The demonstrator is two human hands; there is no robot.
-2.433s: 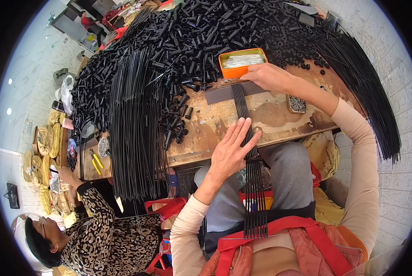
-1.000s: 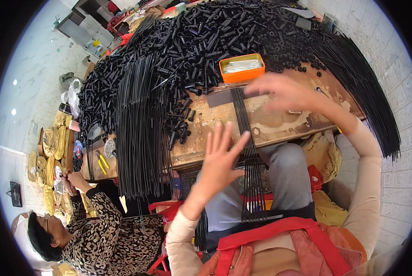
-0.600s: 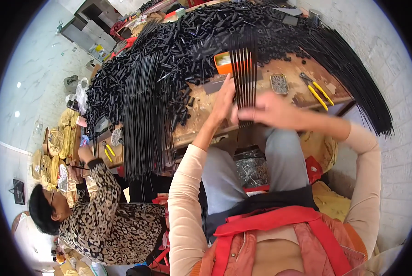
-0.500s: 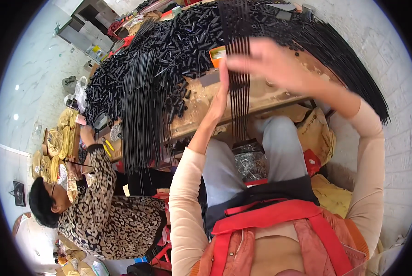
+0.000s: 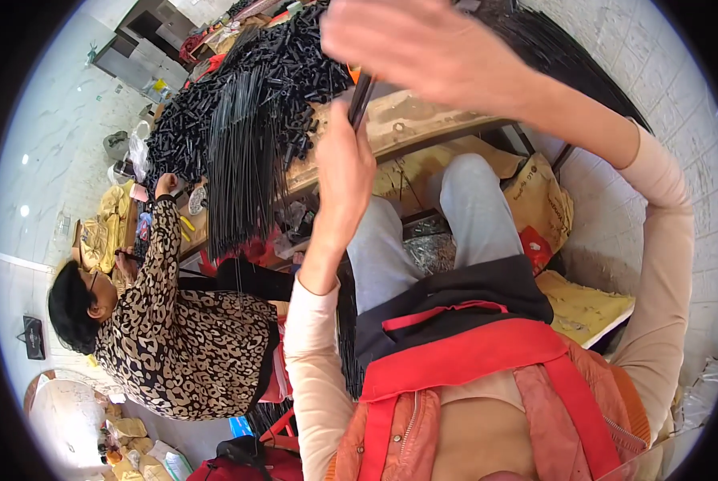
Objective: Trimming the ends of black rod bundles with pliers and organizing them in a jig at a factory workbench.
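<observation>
My left hand (image 5: 344,164) is raised near the front edge of the table, gripping a bundle of thin black rods (image 5: 361,100). The rods slant up from between thumb and fingers, and their upper part disappears behind my right hand (image 5: 431,52). That hand is held higher, fingers stretched out and a little smeared by motion. It crosses in front of the rods; whether it touches them I cannot tell. To the left, a thick sheaf of long thin black rods (image 5: 243,160) hangs over the table edge. Behind it lies a heap of short black tubes (image 5: 295,68).
More long black rods (image 5: 575,60) lie at the far right by the wall. An orange box (image 5: 353,74) is partly hidden behind my hands. At left, a person in a leopard-print top (image 5: 191,345) works at the same wooden table (image 5: 407,120). A brown sack (image 5: 539,204) stands below.
The rods, spread upright in a row before, are now seen as a narrow slanted bundle. My right hand has moved up and left, my left hand lower and left. The view has shifted.
</observation>
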